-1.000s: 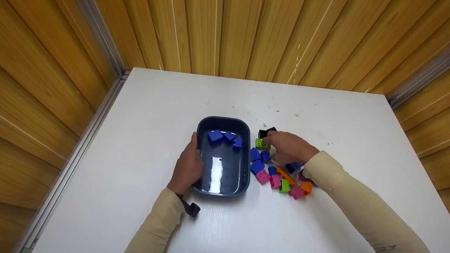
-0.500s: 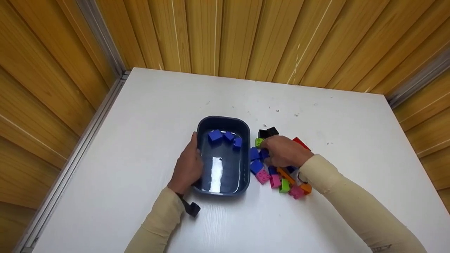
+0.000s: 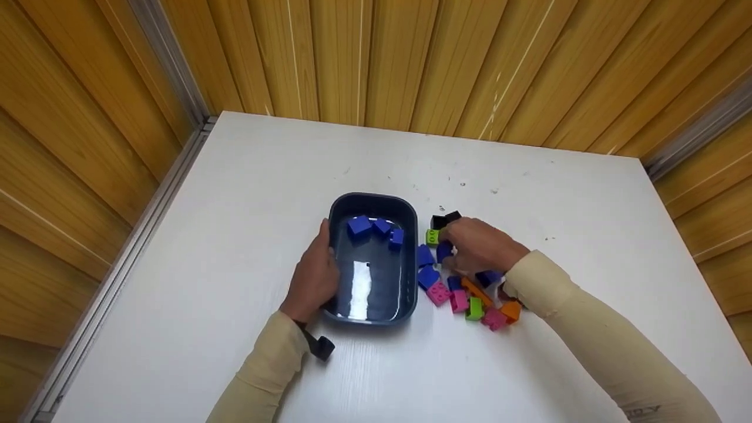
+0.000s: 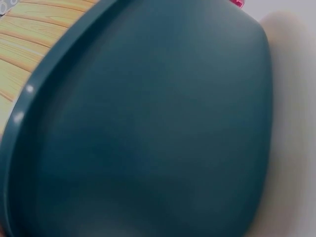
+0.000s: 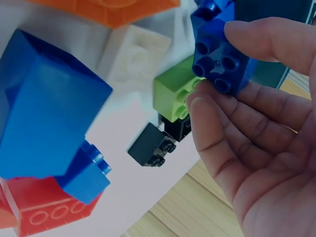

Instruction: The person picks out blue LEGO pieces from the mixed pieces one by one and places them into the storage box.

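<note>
Just right of the tray (image 3: 385, 285), my right hand (image 3: 484, 244) pinches a partly covered blue block (image 5: 218, 57). My left hand (image 3: 311, 276) touches the tray's left side, partly out of sight, so I cannot tell its grip.

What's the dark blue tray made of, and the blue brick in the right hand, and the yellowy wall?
Tray: looks like smooth, glossy hard plastic, since light glares off its floor; glazed ceramic is possible. Blue brick: most likely moulded plastic, softly shiny, with crisp edges and round studs. Wall: smooth-looking boards with wood-grain lines; real wood or a printed covering, I can't tell.
</note>
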### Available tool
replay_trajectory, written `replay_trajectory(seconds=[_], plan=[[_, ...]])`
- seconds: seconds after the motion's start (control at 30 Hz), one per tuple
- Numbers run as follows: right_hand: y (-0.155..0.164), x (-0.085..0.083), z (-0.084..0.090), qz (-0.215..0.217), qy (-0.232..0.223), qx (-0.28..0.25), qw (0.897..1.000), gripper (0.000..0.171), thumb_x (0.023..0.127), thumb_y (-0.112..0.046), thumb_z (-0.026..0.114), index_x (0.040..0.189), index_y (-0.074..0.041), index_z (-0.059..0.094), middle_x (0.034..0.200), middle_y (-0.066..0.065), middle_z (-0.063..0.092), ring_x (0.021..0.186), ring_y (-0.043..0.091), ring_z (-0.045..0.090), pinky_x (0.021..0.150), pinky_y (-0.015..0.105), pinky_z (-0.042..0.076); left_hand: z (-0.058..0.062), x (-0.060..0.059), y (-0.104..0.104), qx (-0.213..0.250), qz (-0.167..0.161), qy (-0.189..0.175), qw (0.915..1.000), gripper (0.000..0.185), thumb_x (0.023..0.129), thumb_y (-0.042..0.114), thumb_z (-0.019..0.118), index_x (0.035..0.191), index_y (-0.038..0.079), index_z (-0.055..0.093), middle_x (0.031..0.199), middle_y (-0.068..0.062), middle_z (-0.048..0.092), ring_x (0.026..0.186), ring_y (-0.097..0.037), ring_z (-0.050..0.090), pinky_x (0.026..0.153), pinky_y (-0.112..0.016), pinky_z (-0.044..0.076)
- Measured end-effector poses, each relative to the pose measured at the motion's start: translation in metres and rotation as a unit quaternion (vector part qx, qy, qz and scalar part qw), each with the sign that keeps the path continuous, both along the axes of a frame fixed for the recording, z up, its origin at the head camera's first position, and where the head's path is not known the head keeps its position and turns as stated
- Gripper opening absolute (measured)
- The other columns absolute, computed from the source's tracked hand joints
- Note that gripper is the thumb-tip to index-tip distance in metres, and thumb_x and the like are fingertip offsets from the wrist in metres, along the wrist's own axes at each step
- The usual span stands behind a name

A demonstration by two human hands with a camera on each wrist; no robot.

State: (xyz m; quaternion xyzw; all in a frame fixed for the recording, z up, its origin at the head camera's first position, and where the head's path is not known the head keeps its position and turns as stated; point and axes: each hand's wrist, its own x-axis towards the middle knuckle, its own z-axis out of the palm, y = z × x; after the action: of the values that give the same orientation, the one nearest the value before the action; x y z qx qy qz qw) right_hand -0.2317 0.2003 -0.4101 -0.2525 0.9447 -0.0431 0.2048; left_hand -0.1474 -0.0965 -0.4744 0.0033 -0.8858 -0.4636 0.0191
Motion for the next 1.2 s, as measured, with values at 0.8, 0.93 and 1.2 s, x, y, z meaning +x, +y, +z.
replay_trajectory(seconds=[0.8,0.93,1.2], plan=[[0.002,-0.002,0.028,0.016,0.030,0.005,0.999,0.040,0.088,-0.026,0.085,0.120,-0.003,0.077,0.106,0.013,0.077,0.087,0.022,0.070,0.089,0.041,0.064,0.000,-0.001,-0.001,-0.003,-0.001,-0.001,1.0000,0.060,0.109,0.008,0.034,0.166,0.000,0.018,0.170,-0.019,0.032,0.157,-0.035,0.033,0.128,-0.051,0.030],[0.002,-0.002,0.032,0.005,0.023,0.006,1.000,0.039,0.089,-0.026,0.085,0.121,-0.005,0.077,0.108,0.012,0.077,0.089,0.023,0.072,0.090,0.042,0.064,0.000,-0.001,-0.001,-0.003,0.002,-0.006,1.0000,0.060,0.108,0.008,0.034,0.166,0.001,0.018,0.170,-0.018,0.032,0.158,-0.033,0.032,0.128,-0.050,0.030],[0.004,-0.002,0.036,0.013,0.030,-0.008,0.999,0.036,0.088,-0.027,0.085,0.118,-0.007,0.079,0.106,0.009,0.078,0.087,0.020,0.071,0.088,0.040,0.065,0.000,-0.001,0.000,-0.001,0.003,-0.004,1.0000,0.060,0.108,0.008,0.034,0.166,0.001,0.018,0.170,-0.018,0.032,0.157,-0.033,0.033,0.128,-0.050,0.031]])
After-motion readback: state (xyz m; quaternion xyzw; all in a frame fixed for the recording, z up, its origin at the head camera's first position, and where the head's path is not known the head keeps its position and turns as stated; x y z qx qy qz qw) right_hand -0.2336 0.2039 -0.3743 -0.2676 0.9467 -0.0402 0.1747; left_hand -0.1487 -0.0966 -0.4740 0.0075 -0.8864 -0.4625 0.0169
